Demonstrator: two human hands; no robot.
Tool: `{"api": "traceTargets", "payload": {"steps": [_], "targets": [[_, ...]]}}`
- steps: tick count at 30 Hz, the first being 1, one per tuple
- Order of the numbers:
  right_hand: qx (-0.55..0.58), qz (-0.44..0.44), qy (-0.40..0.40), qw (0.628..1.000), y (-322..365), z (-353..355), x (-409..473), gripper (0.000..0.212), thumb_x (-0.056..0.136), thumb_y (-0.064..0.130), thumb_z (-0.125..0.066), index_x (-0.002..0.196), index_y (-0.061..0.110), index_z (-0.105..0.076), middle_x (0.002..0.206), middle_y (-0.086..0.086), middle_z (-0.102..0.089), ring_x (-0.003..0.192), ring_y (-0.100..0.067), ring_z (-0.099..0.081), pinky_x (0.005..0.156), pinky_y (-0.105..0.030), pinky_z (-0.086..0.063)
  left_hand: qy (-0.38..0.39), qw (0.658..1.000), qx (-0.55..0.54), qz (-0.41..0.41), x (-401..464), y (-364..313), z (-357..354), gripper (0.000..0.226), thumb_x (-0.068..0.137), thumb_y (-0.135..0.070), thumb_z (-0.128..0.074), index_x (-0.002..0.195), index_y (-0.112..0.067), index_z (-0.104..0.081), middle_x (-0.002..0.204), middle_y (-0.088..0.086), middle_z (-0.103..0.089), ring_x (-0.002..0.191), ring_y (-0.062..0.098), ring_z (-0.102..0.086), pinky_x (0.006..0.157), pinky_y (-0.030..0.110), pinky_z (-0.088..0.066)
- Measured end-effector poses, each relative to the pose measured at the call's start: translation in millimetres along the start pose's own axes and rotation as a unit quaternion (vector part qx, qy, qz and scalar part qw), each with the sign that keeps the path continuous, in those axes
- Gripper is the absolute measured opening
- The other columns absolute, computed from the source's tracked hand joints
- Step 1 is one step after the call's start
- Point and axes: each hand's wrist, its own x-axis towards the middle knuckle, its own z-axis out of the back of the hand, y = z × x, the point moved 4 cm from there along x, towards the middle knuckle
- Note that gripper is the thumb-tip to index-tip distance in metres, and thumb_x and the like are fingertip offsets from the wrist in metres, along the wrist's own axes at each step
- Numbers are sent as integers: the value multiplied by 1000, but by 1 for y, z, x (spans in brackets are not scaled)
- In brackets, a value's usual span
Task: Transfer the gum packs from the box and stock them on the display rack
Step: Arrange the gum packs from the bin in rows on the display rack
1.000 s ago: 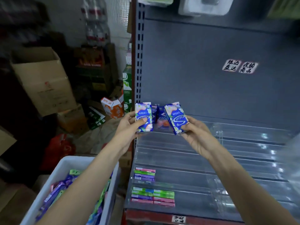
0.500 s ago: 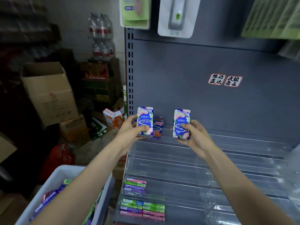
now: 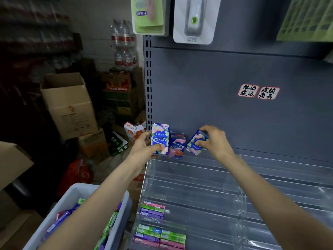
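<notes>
My left hand [image 3: 144,147] grips an upright blue-and-white gum pack [image 3: 160,139] at the far left of the top tier of the clear display rack [image 3: 198,170]. A similar pack [image 3: 177,145] stands on that tier between my hands. My right hand [image 3: 214,141] holds a second gum pack [image 3: 195,144], tilted, just right of the standing one. Slim gum packs [image 3: 153,212] lie on a lower tier and more slim packs [image 3: 160,237] on the bottom tier. The white box [image 3: 72,195] at lower left holds several more packs.
The grey back panel [image 3: 234,105] carries two handwritten labels [image 3: 258,92]. Hanging goods [image 3: 195,18] sit above. Cardboard cartons [image 3: 70,105] and stacked water bottles [image 3: 123,44] fill the floor to the left. A red bag [image 3: 77,175] lies near the box.
Both hands have moved forward to the rack's top tier. My right hand has tipped its pack sideways and brought it closer to the standing pack.
</notes>
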Motion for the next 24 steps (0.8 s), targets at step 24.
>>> {"api": "traceTargets", "payload": {"steps": [24], "targets": [[-24, 65, -71, 995, -11, -32, -12, 53, 88, 8, -61, 138, 18, -46, 135, -9, -36, 125, -22, -35, 95, -34, -46, 65, 995, 72, -35, 13, 7, -12, 52, 80, 0, -70, 125, -19, -51, 110, 10, -66, 99, 19, -65, 83, 38, -55]]}}
